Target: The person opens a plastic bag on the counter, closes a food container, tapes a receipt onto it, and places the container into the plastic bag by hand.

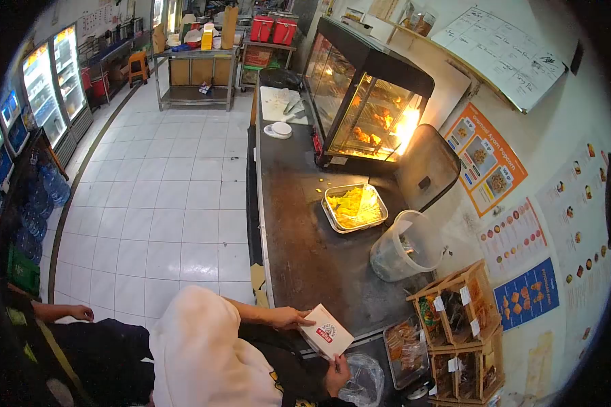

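Head view: the person holds a white carton (327, 331), printed in red and black, over the near part of a dark counter (302, 237), below and to the left of a translucent bucket (404, 254). Both hands grasp it. The left hand (290, 317) pinches the carton's edge on the side farther from the bucket, with the fingertips laid on it; the right hand (337, 373) grips the lower corner, well below the bucket, its fingers partly hidden by the carton.

Below the bucket, and near the right hand, lies a clear plastic bag (363, 381); between that bag and the wooden rack (460, 308) sits a tray of brown food (406, 353). The rack itself stands just below the bucket and to its right — with packets and white tags in its compartments.

Just above the bucket and to its left is a foil tray (328, 214) of yellow food (354, 205), a few yellow bits scattered beside it. Farther above the bucket stands a lit display case (377, 88) with fried pieces inside.

Far to the left of the bucket — well apart from the carton — hangs another person's hand (81, 313), its grip too small to tell.
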Tool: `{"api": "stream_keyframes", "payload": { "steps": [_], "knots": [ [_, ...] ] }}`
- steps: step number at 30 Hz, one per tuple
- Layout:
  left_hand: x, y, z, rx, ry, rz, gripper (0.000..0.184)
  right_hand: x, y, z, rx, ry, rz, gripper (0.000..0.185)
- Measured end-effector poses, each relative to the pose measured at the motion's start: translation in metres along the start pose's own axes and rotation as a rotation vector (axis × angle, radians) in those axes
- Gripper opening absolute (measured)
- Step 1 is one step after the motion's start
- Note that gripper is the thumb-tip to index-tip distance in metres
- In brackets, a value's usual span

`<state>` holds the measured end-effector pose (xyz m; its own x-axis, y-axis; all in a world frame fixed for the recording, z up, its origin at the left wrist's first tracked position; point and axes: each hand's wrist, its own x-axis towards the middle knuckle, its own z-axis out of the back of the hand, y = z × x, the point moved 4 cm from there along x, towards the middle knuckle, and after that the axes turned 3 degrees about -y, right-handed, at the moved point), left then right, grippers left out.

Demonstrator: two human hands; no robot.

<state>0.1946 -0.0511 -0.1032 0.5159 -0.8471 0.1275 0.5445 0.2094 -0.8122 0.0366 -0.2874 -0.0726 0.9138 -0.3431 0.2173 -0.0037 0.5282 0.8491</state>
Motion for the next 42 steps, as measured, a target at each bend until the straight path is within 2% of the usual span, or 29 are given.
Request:
{"api": "stream_keyframes", "payload": {
  "steps": [4, 8, 9, 11, 13, 17, 20, 22, 23, 25, 26, 28, 31, 32, 35, 38, 42],
  "knots": [
    [-0.005, -0.005, 0.006, -0.007, -0.011, -0.032, 0.062, -0.002, 0.006, 0.002, -0.104, -0.031, 0.094, 0.02],
    [-0.008, -0.032, 0.028, 0.005, -0.02, -0.134, 0.059, -0.003, 0.002, 0.0, -0.133, -0.056, 0.039, 0.02],
    [-0.007, -0.032, 0.03, -0.109, 0.05, 0.004, 0.058, -0.004, -0.002, 0.001, -0.148, -0.042, 0.049, 0.021],
    [-0.009, -0.029, 0.029, -0.223, 0.12, 0.142, 0.057, -0.005, -0.001, -0.001, -0.164, -0.028, 0.059, 0.021],
    [-0.011, -0.033, 0.033, 0.024, 0.026, -0.139, 0.056, -0.007, 0.005, -0.004, -0.111, -0.06, 0.113, 0.022],
    [-0.008, -0.023, 0.023, 0.081, 0.063, -0.068, 0.056, -0.012, -0.009, -0.005, -0.065, -0.066, 0.024, 0.027],
    [-0.007, -0.003, 0.013, -0.036, 0.052, 0.023, 0.055, -0.009, 0.006, -0.004, -0.076, 0.006, -0.016, 0.032],
    [-0.007, -0.001, 0.01, 0.136, -0.009, -0.168, 0.052, -0.01, -0.004, -0.004, -0.187, 0.024, 0.095, 0.036],
    [-0.007, -0.013, 0.017, 0.137, -0.009, -0.166, 0.052, -0.008, -0.004, -0.002, -0.185, 0.025, 0.095, 0.036],
    [-0.007, -0.026, 0.026, -0.126, 0.003, 0.018, 0.044, -0.005, -0.01, -0.001, -0.171, 0.08, -0.064, 0.032],
    [-0.005, -0.027, 0.027, -0.213, 0.004, 0.081, 0.042, -0.006, -0.011, -0.003, -0.17, 0.08, -0.066, 0.032],
    [0.001, -0.032, 0.028, 0.141, -0.193, -0.229, 0.037, -0.006, -0.008, -0.006, -0.188, -0.049, 0.12, 0.028],
    [0.028, -0.047, 0.023, 0.309, -0.097, -0.272, 0.042, -0.004, -0.011, -0.007, -0.152, -0.097, 0.033, 0.025],
    [0.038, -0.043, 0.013, 0.325, -0.021, -0.237, 0.049, -0.002, -0.009, -0.007, -0.152, -0.097, 0.032, 0.025],
    [0.059, -0.049, -0.006, 0.474, -0.03, -0.304, 0.054, 0.002, -0.009, -0.004, -0.139, -0.107, 0.043, 0.023],
    [0.075, -0.059, -0.008, 0.394, 0.007, -0.284, 0.058, 0.006, -0.009, -0.001, -0.233, -0.124, 0.1, 0.022],
    [0.083, -0.064, -0.005, 0.408, 0.005, -0.263, 0.054, 0.014, -0.011, -0.004, -0.173, -0.098, -0.048, 0.021]
  ]
}}
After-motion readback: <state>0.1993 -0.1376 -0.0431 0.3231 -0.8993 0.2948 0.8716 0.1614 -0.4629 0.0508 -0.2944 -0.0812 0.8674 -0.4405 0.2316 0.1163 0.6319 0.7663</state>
